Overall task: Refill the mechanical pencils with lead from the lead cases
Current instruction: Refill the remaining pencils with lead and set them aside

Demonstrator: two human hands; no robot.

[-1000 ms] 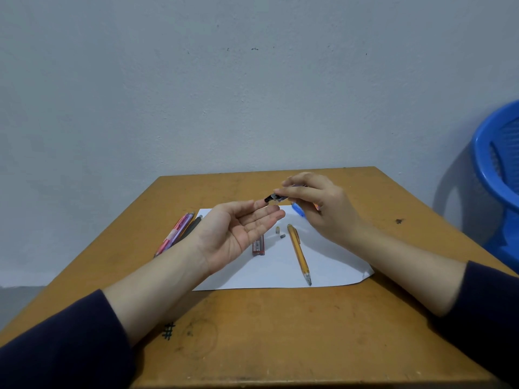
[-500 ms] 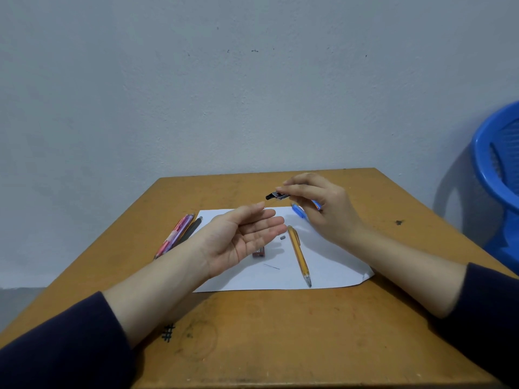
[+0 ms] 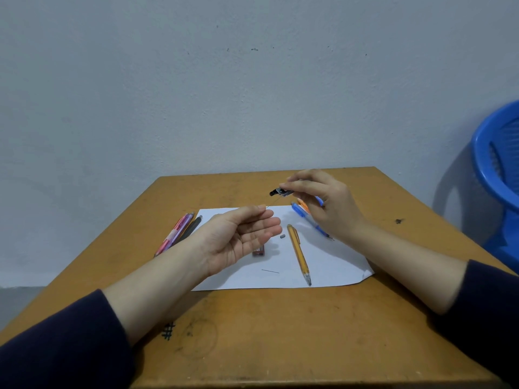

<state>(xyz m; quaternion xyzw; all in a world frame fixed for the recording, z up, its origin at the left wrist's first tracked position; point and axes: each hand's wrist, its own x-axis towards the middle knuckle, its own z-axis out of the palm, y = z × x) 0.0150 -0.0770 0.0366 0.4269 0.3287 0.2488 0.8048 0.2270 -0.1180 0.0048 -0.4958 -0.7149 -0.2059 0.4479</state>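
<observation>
Palm of left hand (image 3: 241,237) upturned, fingers straight | right hand (image 3: 328,204) pinches lead case (image 3: 279,191)

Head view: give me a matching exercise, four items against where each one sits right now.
Things:
1. orange pencil
2. black lead case
3. pink pencils
4. loose lead stick

Places:
a. on the bare table, left of the paper
b. pinched in the right hand, off the table
c. flat on the paper, a thin dark line
d. on the paper, tip toward the person

Pairs: 1-d, 2-b, 3-a, 4-c
</observation>
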